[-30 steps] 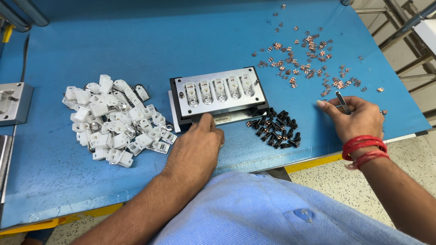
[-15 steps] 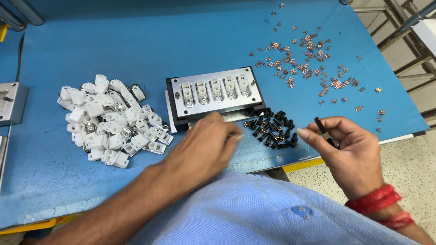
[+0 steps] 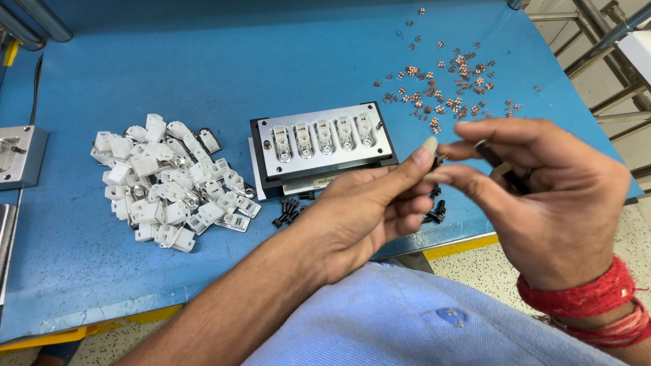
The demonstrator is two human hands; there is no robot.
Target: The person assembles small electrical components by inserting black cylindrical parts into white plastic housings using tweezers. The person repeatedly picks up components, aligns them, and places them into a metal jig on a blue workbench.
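My left hand (image 3: 369, 210) and my right hand (image 3: 549, 196) meet in front of me above the table's near edge. Their fingertips pinch a tiny dark part (image 3: 439, 160) between them. My right hand also grips a thin dark tool (image 3: 494, 157). Behind the hands stands a metal fixture block (image 3: 322, 144) with several white housings seated in a row. A small heap of black parts (image 3: 288, 210) lies by the block, partly hidden by my left hand.
A pile of white plastic housings (image 3: 169, 183) lies left of the block on the blue table (image 3: 203, 68). Small copper pieces (image 3: 447, 85) are scattered at the far right. A grey metal device (image 3: 19, 156) sits at the left edge.
Both hands have lifted off the table and come together. My right hand moved left from the copper pieces, and my left hand rose from the black parts to meet it.
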